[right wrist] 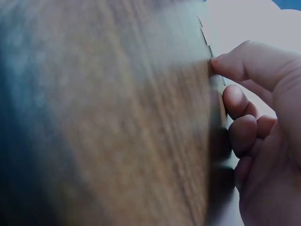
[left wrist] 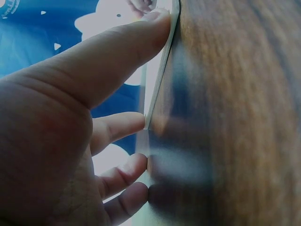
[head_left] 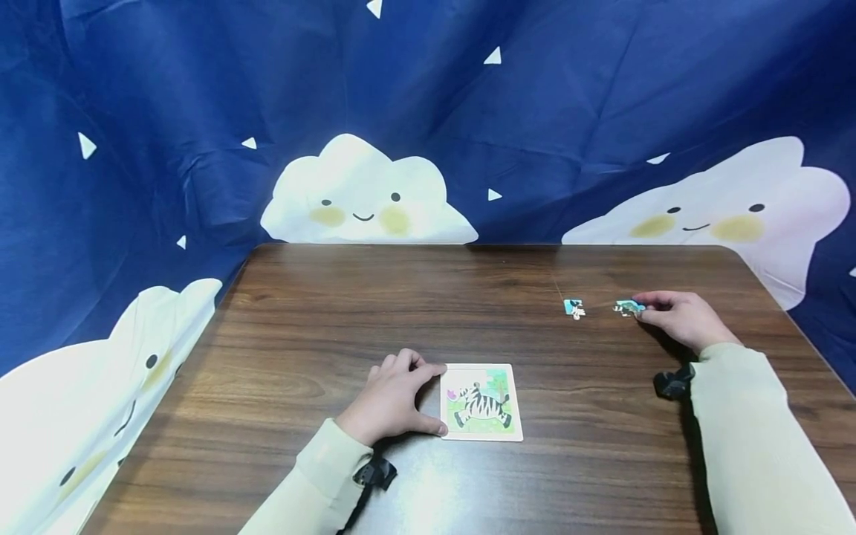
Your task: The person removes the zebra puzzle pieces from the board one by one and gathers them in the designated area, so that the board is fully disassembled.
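Note:
A square jigsaw puzzle [head_left: 480, 405] with a running zebra and a pale border lies flat on the table. My left hand [head_left: 391, 397] is at its left side, thumb touching the near corner and index finger the far one. In the left wrist view, the thumb [left wrist: 127, 44] lies against the board's thin edge, fingers spread. Farther off on the right, my right hand [head_left: 685, 319] pinches a blue-green puzzle piece [head_left: 627, 307] at the tabletop, with thumb and index finger on its right end. Left of it lies a blue-and-white puzzle piece [head_left: 574, 308].
The brown wooden table [head_left: 401, 297] has its far edge against a dark blue curtain [head_left: 535, 96] printed with white clouds and triangles. A black band device [head_left: 376, 472] sits at the left wrist, another device [head_left: 674, 383] at the right.

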Action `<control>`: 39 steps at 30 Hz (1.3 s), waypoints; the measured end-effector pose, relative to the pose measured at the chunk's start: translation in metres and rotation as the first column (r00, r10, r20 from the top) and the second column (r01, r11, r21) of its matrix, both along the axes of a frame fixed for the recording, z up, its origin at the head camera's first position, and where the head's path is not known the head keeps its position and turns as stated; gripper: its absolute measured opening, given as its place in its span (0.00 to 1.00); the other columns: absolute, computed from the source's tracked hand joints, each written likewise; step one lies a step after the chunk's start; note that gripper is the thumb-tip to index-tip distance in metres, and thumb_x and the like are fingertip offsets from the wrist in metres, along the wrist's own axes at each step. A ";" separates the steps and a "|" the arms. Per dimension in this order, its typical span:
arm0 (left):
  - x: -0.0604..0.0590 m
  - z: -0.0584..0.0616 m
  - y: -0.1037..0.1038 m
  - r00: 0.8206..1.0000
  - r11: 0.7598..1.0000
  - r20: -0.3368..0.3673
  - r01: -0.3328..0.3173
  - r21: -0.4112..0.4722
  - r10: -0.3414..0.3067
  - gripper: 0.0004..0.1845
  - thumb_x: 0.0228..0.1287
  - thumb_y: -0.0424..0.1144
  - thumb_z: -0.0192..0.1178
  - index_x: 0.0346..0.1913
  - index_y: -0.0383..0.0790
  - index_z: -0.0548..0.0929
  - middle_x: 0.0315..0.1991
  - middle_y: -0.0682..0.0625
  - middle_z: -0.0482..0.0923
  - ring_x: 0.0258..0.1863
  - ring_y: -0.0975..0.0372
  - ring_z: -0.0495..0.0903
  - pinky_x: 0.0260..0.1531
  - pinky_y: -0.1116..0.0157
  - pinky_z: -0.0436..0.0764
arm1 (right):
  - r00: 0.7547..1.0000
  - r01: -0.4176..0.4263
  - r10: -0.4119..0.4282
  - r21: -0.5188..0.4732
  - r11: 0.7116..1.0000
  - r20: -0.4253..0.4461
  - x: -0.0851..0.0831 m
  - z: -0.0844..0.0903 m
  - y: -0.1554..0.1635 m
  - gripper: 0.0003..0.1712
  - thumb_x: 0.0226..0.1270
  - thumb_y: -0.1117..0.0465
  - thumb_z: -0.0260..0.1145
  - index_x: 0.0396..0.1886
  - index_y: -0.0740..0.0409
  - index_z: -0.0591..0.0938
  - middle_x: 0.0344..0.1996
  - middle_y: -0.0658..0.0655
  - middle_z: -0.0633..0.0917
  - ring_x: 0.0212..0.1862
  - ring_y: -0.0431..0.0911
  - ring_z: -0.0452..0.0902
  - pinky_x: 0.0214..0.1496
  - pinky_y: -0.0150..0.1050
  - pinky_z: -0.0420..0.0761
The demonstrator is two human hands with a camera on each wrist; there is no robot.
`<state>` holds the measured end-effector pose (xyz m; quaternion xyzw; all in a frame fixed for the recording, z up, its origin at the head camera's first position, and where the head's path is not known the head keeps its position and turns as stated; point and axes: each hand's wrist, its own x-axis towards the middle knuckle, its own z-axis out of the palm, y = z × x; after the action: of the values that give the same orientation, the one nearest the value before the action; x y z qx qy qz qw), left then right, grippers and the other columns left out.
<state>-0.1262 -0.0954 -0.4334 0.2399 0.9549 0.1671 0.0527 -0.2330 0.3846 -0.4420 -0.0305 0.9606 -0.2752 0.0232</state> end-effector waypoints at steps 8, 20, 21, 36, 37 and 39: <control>0.000 -0.001 0.000 1.000 1.000 -0.003 -0.001 0.002 0.001 0.48 0.30 0.67 0.70 0.62 0.59 0.72 0.49 0.56 0.65 0.43 0.61 0.63 0.38 0.61 0.60 | 1.000 0.010 -0.009 -0.020 1.000 0.019 0.002 0.001 -0.002 0.28 0.64 0.47 0.60 0.54 0.64 0.77 0.46 0.68 0.79 0.47 0.57 0.70 0.49 0.53 0.64; -0.001 -0.003 0.000 1.000 1.000 0.005 -0.002 -0.018 0.002 0.48 0.30 0.69 0.69 0.63 0.61 0.70 0.49 0.56 0.65 0.44 0.61 0.63 0.38 0.61 0.60 | 1.000 0.023 -0.022 -0.040 0.999 0.009 0.005 0.001 -0.004 0.31 0.62 0.47 0.62 0.58 0.63 0.75 0.41 0.62 0.79 0.44 0.52 0.68 0.46 0.42 0.63; -0.001 -0.003 0.000 1.000 1.000 0.003 -0.003 -0.017 0.003 0.48 0.30 0.68 0.69 0.63 0.61 0.71 0.49 0.56 0.65 0.44 0.61 0.63 0.38 0.61 0.60 | 1.000 0.030 -0.030 -0.051 0.998 0.004 0.006 0.000 -0.004 0.31 0.62 0.47 0.63 0.58 0.62 0.74 0.40 0.60 0.79 0.43 0.51 0.67 0.45 0.40 0.62; 0.000 -0.004 -0.002 1.000 1.000 -0.004 -0.005 -0.009 0.005 0.48 0.30 0.69 0.69 0.63 0.61 0.71 0.49 0.56 0.64 0.43 0.61 0.63 0.38 0.61 0.61 | 0.986 0.130 -0.151 -0.237 0.963 -0.073 0.024 -0.008 -0.019 0.28 0.61 0.50 0.64 0.56 0.63 0.75 0.44 0.61 0.78 0.39 0.36 0.68 0.38 0.27 0.65; -0.001 -0.004 -0.002 1.000 1.000 -0.006 -0.003 -0.008 0.003 0.48 0.30 0.69 0.69 0.63 0.61 0.71 0.49 0.56 0.65 0.43 0.61 0.63 0.38 0.61 0.61 | 0.985 0.133 -0.155 -0.243 0.961 -0.072 0.026 -0.007 -0.020 0.28 0.61 0.50 0.64 0.56 0.63 0.75 0.44 0.62 0.77 0.39 0.37 0.68 0.38 0.27 0.65; -0.001 -0.004 -0.001 1.000 1.000 -0.009 0.000 -0.007 0.000 0.48 0.29 0.69 0.69 0.63 0.61 0.71 0.49 0.56 0.65 0.44 0.61 0.63 0.38 0.60 0.61 | 0.984 0.138 -0.162 -0.252 0.958 -0.074 0.029 -0.006 -0.020 0.28 0.62 0.49 0.64 0.56 0.63 0.75 0.47 0.64 0.77 0.40 0.37 0.68 0.39 0.26 0.65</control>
<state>-0.1270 -0.0964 -0.4369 0.2402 0.9557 0.1629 0.0494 -0.2041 0.3643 -0.4478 0.0269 0.9188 -0.3911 -0.0467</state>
